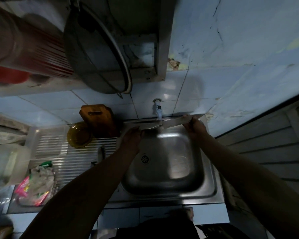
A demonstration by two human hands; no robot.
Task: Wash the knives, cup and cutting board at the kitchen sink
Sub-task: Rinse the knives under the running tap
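The room is dim. The wall (240, 40) is pale blue, with cracked paint above and tiles lower down. A steel sink (167, 157) is set into a tiled desk (121, 216), and its ribbed drainboard (72, 157) lies on the left side. A white tap (158, 109) comes out of the tiles just above the sink. A big metal basin (97, 54) hangs on the wall over the drainboard.

On the drainboard, a brown cutting board (98, 118) stands leaning against the tiles, and an amber glass bowl (78, 135) leans just beside it. A small knife (101, 153) lies on the ribs near the sink edge. Some plastic bags (34, 185) and a clear container (9, 163) are at the far left.

Both arms reach forward over the sink. The right hand (194, 128) grips the handle end of a long knife (166, 123), which lies across under the tap. The left hand (132, 137) is at the other end of the blade and touches it; I cannot tell if its fingers are curled around it. The cup is not clear to see.
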